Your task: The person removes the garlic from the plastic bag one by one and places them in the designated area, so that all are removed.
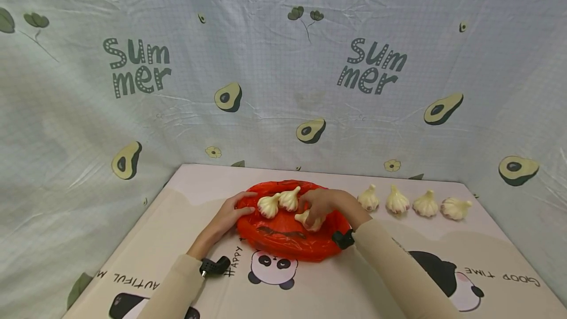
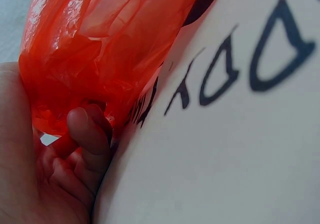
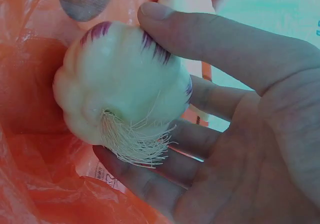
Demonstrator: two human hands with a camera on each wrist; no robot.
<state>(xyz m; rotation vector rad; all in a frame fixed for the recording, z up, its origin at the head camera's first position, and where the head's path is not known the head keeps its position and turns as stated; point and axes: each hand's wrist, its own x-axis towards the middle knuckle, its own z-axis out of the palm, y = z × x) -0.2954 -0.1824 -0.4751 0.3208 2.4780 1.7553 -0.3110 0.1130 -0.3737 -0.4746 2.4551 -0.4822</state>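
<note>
A red plastic bag (image 1: 283, 245) lies spread open on the table, its rim rolled round. At its left side my left hand (image 1: 232, 210) grips the rim; the left wrist view shows curled fingers (image 2: 87, 129) against the crinkled bag (image 2: 115, 49). Inside the bag, my right hand (image 1: 321, 203) holds a garlic bulb (image 1: 305, 219) near the right side. Up close, the right wrist view shows thumb and fingers around this pale, purple-streaked bulb (image 3: 120, 79), with its roots facing the camera. Two other garlic bulbs (image 1: 289, 199) sit side by side in the bag, left of my right hand.
Right of the bag, several garlic bulbs (image 1: 425, 204) stand in a row near the table's back edge. The pale table cover (image 1: 336, 284) carries panda prints and lettering. A curtain with avocado prints (image 1: 266, 63) hangs behind the table and at both sides.
</note>
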